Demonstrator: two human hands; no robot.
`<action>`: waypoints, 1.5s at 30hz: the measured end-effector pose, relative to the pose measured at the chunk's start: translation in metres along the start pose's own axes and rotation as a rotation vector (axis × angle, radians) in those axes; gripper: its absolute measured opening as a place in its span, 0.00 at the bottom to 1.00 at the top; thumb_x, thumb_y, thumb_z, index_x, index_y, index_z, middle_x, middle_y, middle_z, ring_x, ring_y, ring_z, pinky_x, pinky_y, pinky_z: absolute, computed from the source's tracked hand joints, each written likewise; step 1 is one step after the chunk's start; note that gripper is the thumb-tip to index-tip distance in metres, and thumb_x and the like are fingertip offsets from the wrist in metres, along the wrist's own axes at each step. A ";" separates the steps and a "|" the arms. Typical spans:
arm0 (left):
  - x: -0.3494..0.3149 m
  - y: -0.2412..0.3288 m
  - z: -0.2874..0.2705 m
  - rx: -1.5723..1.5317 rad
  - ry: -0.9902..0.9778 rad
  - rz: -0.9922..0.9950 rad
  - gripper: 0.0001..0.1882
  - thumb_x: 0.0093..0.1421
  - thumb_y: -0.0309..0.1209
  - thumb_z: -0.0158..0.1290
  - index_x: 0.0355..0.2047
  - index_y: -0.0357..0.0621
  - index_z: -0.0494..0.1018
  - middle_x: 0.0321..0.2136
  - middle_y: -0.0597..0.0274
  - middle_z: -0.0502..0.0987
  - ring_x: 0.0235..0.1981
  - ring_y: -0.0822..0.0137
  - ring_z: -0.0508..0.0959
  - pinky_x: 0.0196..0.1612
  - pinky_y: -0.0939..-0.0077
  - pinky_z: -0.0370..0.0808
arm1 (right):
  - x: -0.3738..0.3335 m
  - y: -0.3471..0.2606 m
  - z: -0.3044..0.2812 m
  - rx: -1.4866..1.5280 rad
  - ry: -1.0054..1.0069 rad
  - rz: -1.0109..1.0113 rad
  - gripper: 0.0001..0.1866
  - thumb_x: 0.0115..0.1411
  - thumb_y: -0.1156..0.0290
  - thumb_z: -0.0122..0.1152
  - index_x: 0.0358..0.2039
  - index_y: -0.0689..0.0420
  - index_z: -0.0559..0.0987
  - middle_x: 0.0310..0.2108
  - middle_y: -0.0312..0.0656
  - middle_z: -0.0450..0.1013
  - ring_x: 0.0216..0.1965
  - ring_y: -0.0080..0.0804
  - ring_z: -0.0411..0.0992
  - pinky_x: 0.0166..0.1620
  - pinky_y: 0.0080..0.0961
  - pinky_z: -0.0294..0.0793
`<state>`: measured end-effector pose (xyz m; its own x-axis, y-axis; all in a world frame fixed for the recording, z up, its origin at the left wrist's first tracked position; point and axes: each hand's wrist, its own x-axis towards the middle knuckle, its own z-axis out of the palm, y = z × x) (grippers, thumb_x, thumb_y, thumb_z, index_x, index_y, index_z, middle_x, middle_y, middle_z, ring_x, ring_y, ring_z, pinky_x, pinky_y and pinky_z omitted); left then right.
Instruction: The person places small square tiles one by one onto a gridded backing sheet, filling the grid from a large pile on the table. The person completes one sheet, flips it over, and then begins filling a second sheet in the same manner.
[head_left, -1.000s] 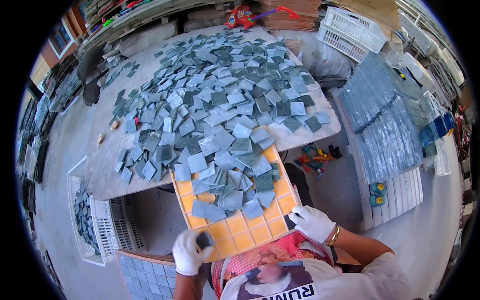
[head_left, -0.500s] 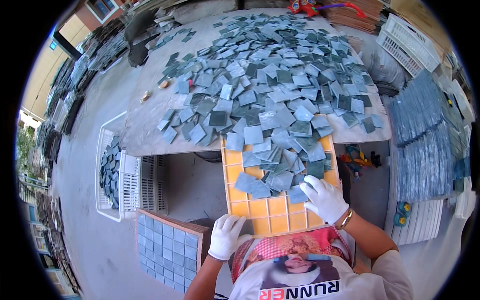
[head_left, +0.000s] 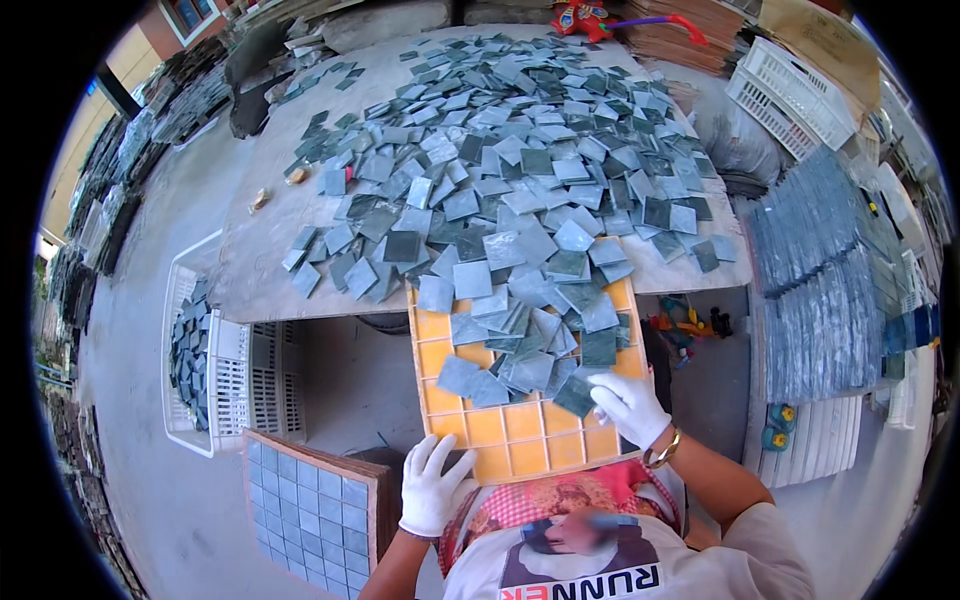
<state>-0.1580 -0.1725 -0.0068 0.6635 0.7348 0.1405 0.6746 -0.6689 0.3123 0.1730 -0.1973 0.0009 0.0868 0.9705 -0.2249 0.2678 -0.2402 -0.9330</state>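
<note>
An orange gridded tray (head_left: 495, 458) with pale dividers leans from the table toward my lap. Loose square grey-green stone tiles (head_left: 520, 345) are heaped over its upper and middle part, while the front cells show bare orange. At the tray's right side, my right hand (head_left: 634, 405), in a white glove, has its fingertips closed on the edge of a dark stone tile (head_left: 574, 396). My left hand (head_left: 434, 487), also gloved in white, is by the tray's near left corner. Its fingers are apart and hold nothing; the thumb reaches toward the frame.
A large tile heap covers the table (head_left: 270, 240). On the left are a white crate (head_left: 272, 375) of tiles and a framed panel of tiles (head_left: 310, 510). Bundled tile stacks (head_left: 820, 260) stand at right, below white crates (head_left: 790, 95). A red toy (head_left: 585, 20) lies at the far edge.
The view has shifted, moving the scene left in the picture. My right fingers have closed on a tile, which is now turned and darker. My left hand's fingers have spread beside the tray.
</note>
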 end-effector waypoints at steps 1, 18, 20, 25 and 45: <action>0.000 -0.001 0.004 0.007 0.009 0.009 0.25 0.40 0.38 0.64 0.42 0.52 0.77 0.49 0.56 0.70 0.54 0.48 0.65 0.55 0.53 0.65 | -0.002 -0.003 0.003 0.190 -0.002 0.170 0.11 0.61 0.71 0.53 0.40 0.64 0.75 0.30 0.41 0.74 0.25 0.27 0.73 0.30 0.24 0.73; 0.118 0.086 0.044 -0.183 -0.062 0.199 0.33 0.40 0.36 0.64 0.48 0.44 0.68 0.44 0.59 0.69 0.41 0.58 0.72 0.43 0.64 0.71 | -0.014 -0.005 -0.008 -0.843 0.250 -0.189 0.28 0.48 0.56 0.66 0.47 0.54 0.70 0.42 0.42 0.69 0.39 0.42 0.72 0.39 0.35 0.73; 0.122 0.084 0.045 -0.173 -0.107 0.208 0.31 0.39 0.36 0.64 0.45 0.44 0.69 0.42 0.60 0.69 0.40 0.58 0.72 0.43 0.64 0.71 | -0.007 0.003 -0.004 -0.907 0.263 -0.276 0.29 0.47 0.55 0.67 0.46 0.53 0.69 0.40 0.42 0.69 0.38 0.40 0.72 0.40 0.34 0.72; 0.117 0.083 0.039 -0.187 -0.071 0.152 0.30 0.39 0.36 0.65 0.43 0.44 0.68 0.41 0.58 0.70 0.40 0.56 0.72 0.43 0.63 0.71 | -0.002 -0.001 -0.009 -0.923 0.237 -0.359 0.21 0.51 0.65 0.62 0.45 0.55 0.71 0.35 0.43 0.73 0.31 0.40 0.74 0.33 0.33 0.74; 0.017 0.018 0.004 -0.116 -0.045 -0.008 0.31 0.41 0.39 0.65 0.47 0.44 0.72 0.41 0.58 0.69 0.40 0.54 0.70 0.44 0.61 0.70 | -0.030 0.003 0.052 -0.322 -0.076 -0.370 0.11 0.60 0.71 0.53 0.43 0.55 0.74 0.37 0.47 0.72 0.37 0.47 0.73 0.41 0.37 0.73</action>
<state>-0.1335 -0.1720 -0.0026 0.6740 0.7324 0.0960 0.6395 -0.6436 0.4204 0.1214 -0.2259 -0.0100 -0.1367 0.9879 0.0736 0.5516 0.1377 -0.8226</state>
